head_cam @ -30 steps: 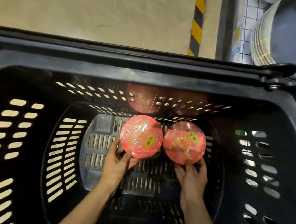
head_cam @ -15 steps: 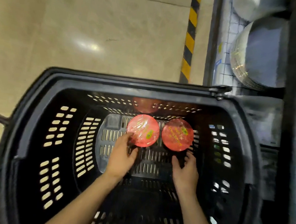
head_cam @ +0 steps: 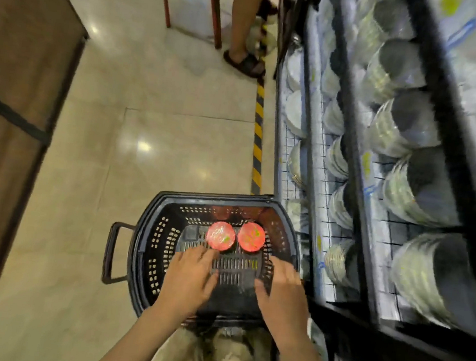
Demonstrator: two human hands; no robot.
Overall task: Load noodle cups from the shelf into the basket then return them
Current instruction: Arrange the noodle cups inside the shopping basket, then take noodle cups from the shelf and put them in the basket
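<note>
Two noodle cups (head_cam: 220, 236) stand side by side in the basket (head_cam: 149, 230); the left hand (head_cam: 191, 281) and right hand (head_cam: 282, 292) have let go and lifted away, fingers relaxed, so loading can continue.

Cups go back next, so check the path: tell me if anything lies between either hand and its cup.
Nothing visible does. The left hand hovers just short of the left noodle cup, the right hand just short of the right noodle cup. Only bare basket floor shows between them. Both hands hold nothing.
</note>
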